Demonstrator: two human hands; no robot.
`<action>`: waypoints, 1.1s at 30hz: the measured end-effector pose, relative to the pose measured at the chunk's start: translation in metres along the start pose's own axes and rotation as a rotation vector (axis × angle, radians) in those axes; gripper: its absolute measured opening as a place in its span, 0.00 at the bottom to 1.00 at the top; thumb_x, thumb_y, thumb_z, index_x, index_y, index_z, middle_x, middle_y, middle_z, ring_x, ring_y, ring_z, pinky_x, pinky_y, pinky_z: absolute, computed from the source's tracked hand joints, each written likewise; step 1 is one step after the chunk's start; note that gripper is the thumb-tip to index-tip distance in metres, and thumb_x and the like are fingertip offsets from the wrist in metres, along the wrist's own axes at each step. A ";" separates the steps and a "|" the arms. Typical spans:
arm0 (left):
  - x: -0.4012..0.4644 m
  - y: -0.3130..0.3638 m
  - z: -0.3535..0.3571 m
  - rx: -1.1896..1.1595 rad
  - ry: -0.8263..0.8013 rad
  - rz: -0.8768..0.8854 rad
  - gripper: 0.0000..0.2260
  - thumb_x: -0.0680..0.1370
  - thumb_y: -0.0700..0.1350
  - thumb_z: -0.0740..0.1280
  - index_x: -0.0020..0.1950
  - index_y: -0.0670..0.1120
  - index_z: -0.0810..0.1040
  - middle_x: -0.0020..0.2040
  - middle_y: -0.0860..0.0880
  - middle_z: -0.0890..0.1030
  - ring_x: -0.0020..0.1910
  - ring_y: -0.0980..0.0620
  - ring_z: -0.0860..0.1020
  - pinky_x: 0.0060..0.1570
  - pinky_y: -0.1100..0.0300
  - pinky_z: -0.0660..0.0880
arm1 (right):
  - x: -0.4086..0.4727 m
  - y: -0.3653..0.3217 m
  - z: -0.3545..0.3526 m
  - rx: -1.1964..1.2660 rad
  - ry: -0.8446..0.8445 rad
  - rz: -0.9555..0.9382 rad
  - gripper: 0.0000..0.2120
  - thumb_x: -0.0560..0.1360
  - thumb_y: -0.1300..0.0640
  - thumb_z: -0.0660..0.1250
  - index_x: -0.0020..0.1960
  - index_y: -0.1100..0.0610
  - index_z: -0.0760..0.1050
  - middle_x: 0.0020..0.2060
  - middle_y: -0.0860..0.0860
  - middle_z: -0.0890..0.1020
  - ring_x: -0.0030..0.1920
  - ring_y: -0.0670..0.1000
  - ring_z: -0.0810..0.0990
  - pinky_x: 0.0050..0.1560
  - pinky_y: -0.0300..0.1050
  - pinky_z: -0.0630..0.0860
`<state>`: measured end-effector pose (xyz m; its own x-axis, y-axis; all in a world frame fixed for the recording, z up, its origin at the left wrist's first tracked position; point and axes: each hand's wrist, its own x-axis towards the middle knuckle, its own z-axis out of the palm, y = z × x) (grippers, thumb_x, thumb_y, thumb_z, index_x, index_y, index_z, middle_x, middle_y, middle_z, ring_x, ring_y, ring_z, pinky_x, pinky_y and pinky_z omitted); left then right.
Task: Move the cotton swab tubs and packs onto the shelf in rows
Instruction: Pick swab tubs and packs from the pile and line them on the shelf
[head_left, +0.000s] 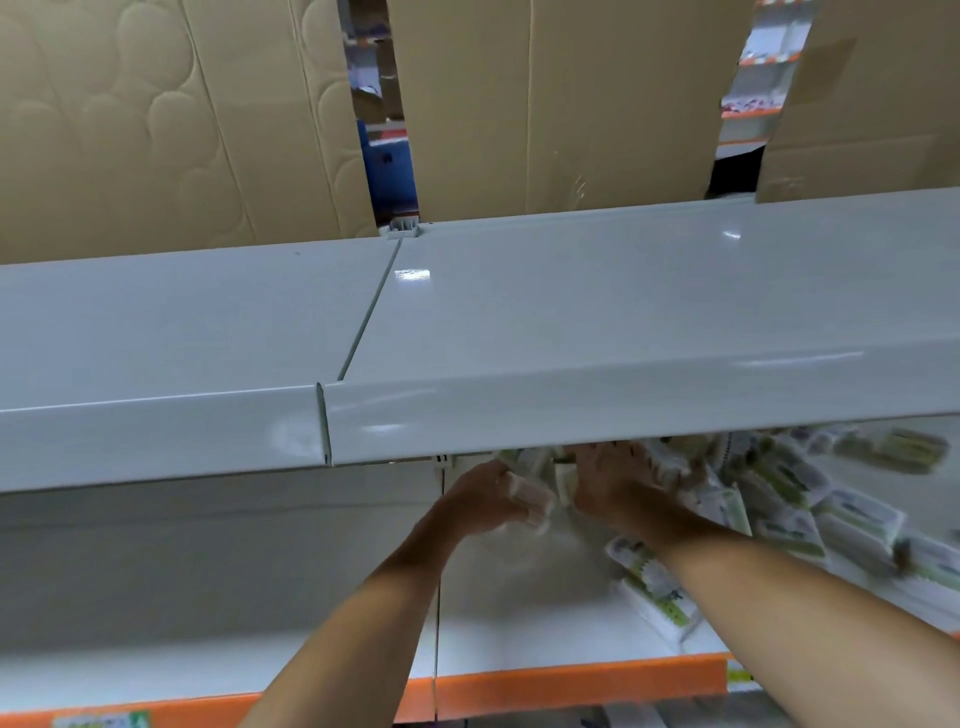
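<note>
Both my arms reach into the lower white shelf (519, 623), under the upper shelf. My left hand (488, 496) grips a small clear tub of cotton swabs (532, 496) at the shelf's middle. Just right of it, my right hand (610, 483) lies against a heap of white-and-green cotton swab packs (779, 499); its fingertips are hidden under the upper shelf's edge, so its hold is unclear. One more pack (652, 587) lies flat beside my right forearm. The picture is blurred by motion.
A broad white upper shelf (519, 322) spans the view and hides the back of the lower one. Brown cardboard boxes (545, 104) stand behind it. The lower shelf has an orange front strip (571, 686). Its left half (208, 597) holds nothing.
</note>
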<state>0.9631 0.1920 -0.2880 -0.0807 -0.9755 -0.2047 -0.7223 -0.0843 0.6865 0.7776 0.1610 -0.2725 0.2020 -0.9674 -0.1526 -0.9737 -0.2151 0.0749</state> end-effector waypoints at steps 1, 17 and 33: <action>-0.001 -0.003 -0.001 -0.041 0.004 -0.019 0.23 0.69 0.45 0.77 0.62 0.47 0.76 0.58 0.48 0.80 0.53 0.50 0.79 0.53 0.52 0.80 | 0.000 -0.001 0.000 -0.016 -0.005 0.012 0.33 0.74 0.51 0.65 0.77 0.56 0.59 0.75 0.59 0.64 0.74 0.62 0.61 0.73 0.56 0.61; -0.015 -0.024 -0.005 -0.473 -0.035 -0.171 0.16 0.69 0.54 0.76 0.50 0.46 0.80 0.48 0.45 0.85 0.49 0.49 0.85 0.54 0.51 0.82 | -0.019 0.009 0.013 0.642 0.054 -0.066 0.28 0.63 0.46 0.79 0.59 0.53 0.78 0.51 0.49 0.81 0.53 0.52 0.80 0.50 0.44 0.76; -0.037 -0.024 -0.020 -1.003 -0.135 -0.150 0.21 0.73 0.50 0.75 0.61 0.41 0.76 0.51 0.40 0.85 0.51 0.42 0.85 0.42 0.51 0.82 | -0.032 0.007 -0.001 1.433 -0.056 0.024 0.29 0.70 0.34 0.71 0.53 0.59 0.81 0.38 0.60 0.82 0.39 0.55 0.84 0.42 0.45 0.79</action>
<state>0.9969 0.2262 -0.2827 -0.1586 -0.9149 -0.3712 0.1715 -0.3958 0.9022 0.7648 0.1903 -0.2662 0.2128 -0.9553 -0.2054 -0.2484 0.1504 -0.9569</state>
